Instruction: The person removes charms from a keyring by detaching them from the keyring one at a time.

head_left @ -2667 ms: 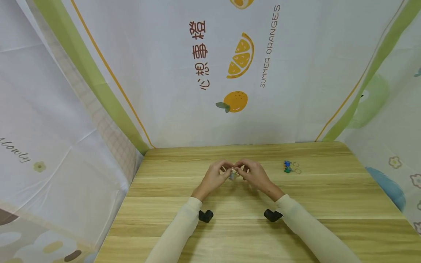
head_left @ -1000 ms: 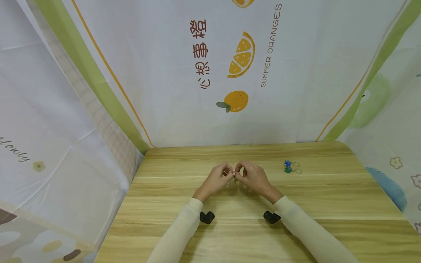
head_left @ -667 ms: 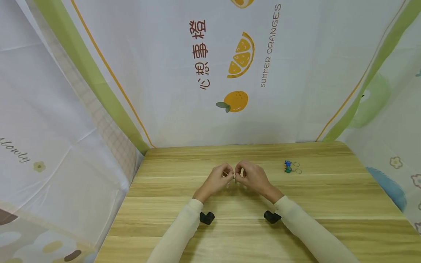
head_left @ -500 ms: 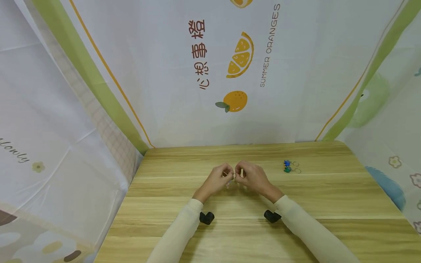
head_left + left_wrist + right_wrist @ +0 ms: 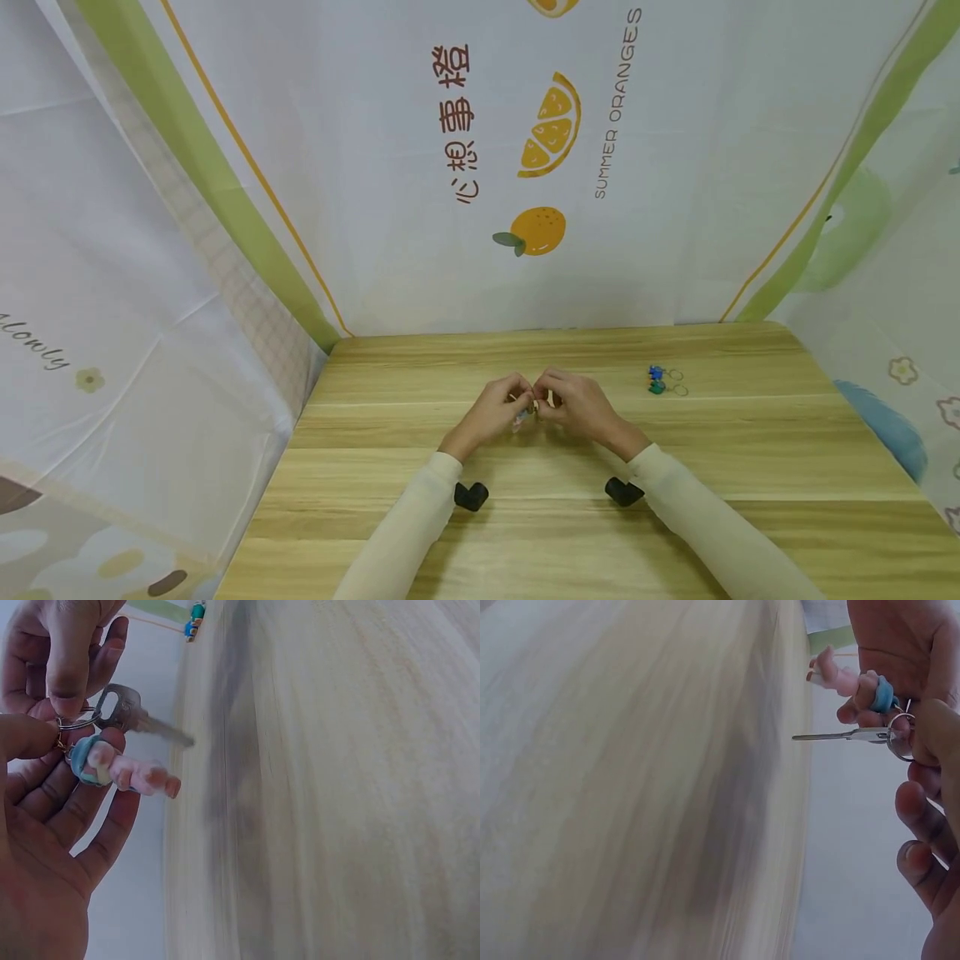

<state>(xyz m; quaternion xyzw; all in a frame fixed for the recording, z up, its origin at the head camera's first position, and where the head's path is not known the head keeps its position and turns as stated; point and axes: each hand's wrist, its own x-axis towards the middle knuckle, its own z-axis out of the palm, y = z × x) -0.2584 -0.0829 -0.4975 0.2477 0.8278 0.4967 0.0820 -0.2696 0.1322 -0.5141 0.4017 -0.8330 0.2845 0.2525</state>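
In the head view both hands meet above the table (image 5: 570, 533), fingertips almost together. My left hand (image 5: 491, 412) pinches a keychain at its small chain and split ring (image 5: 79, 726). From that chain hangs a pink figurine (image 5: 135, 771) with a blue-green band, lying against the left fingers in the left wrist view. A metal key (image 5: 124, 711) sits at the ring, its blade pointing away from the fingers. My right hand (image 5: 581, 407) pinches the ring from the other side, its thumb and index finger covering part of it.
Two more keychains, one with a blue figurine (image 5: 656, 372) and one with a green figurine (image 5: 657, 387), lie on the table to the right, rings pointing right. Black L-shaped pieces (image 5: 471, 497) show beside both forearms. A printed white cloth (image 5: 405, 275) hangs behind the table.
The hands stay in nearly the same place. My right fingers have shifted on the ring and the index fingertips have come closer together. The pink figurine shows lower, beneath my left fingers.
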